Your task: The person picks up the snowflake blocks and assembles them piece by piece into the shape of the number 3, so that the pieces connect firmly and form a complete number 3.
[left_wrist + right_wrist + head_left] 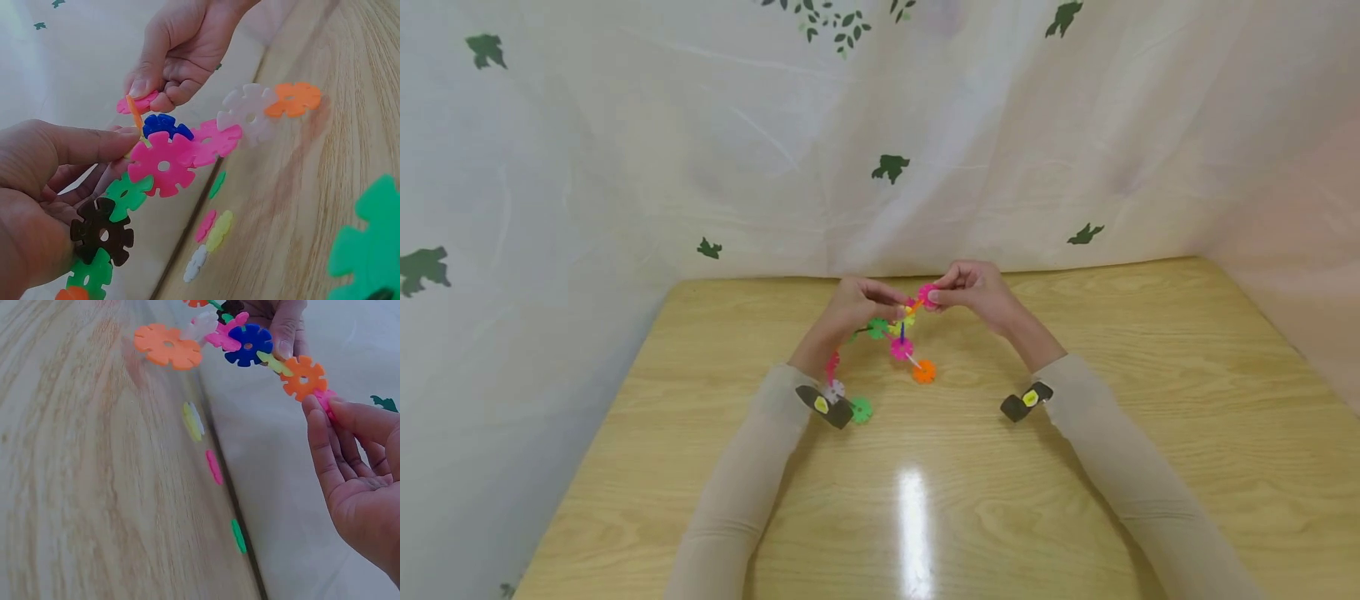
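A pale cloth (775, 167) printed with dark green leaf-like shapes hangs behind and beside a wood-grain table (1037, 500). Two beige sleeves (722, 500) reach over the table, and between them, near its far edge, a chain (902, 348) of coloured, notched discs is held up in the air. The left hand (861, 308) pinches the chain between thumb and fingers beside a yellow disc (275, 363); exactly which disc it grips cannot be told. The right hand (977, 292) has thumb and fingers clamped on a pink disc (925, 293), which touches an orange disc (305, 370) next to the left hand. Each wrist wears a small black camera (1027, 400). Along the chain are also a black disc (90, 228) and a blue disc (237, 351). On the table, near its far edge, lie loose pieces: green (239, 535), pink (214, 467), yellow (191, 422) and white (195, 264), the last two close together.
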{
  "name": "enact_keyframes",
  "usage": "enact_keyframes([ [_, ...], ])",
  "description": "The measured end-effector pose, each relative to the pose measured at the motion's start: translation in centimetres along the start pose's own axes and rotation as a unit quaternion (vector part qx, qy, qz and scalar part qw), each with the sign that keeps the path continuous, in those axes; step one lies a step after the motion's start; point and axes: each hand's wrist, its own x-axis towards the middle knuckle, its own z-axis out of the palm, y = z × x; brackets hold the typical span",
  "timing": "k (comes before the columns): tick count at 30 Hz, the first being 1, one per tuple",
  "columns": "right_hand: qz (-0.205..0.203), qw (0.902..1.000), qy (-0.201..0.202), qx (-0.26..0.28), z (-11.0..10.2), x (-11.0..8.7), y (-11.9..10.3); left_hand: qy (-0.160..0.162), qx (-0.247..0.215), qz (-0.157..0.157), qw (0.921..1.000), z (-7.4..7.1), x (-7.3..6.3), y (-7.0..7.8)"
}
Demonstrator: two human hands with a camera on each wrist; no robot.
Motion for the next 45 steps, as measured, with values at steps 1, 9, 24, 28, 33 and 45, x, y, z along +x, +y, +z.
enact_keyframes([
  [1,0.001,1.0,0.001,0.005,0.0,0.0,0.1,0.0,-0.001,-0.001,1.0,0.0,0.0,0.0],
  [9,-0.008,0.9995,0.014,0.029,0.0,-0.1,0.4,-0.006,0.001,-0.008,0.9999,0.1,-0.3,0.3],
  [24,-0.01,0.999,0.025,0.036,0.2,0.0,-0.1,0.008,0.077,0.044,0.996,0.3,-0.4,1.2],
  [28,-0.021,0.9981,0.03,0.051,0.4,0.0,-0.1,0.009,0.07,0.059,0.9958,0.2,-0.4,1.2],
  [33,-0.031,0.9971,0.033,0.061,0.7,-0.1,-0.2,0.014,0.07,0.06,0.9957,0.2,-0.6,1.5],
  [45,-0.04,0.9953,0.039,0.08,0.8,0.0,-0.4,0.015,0.061,0.047,0.9969,0.5,-0.8,1.9],
])
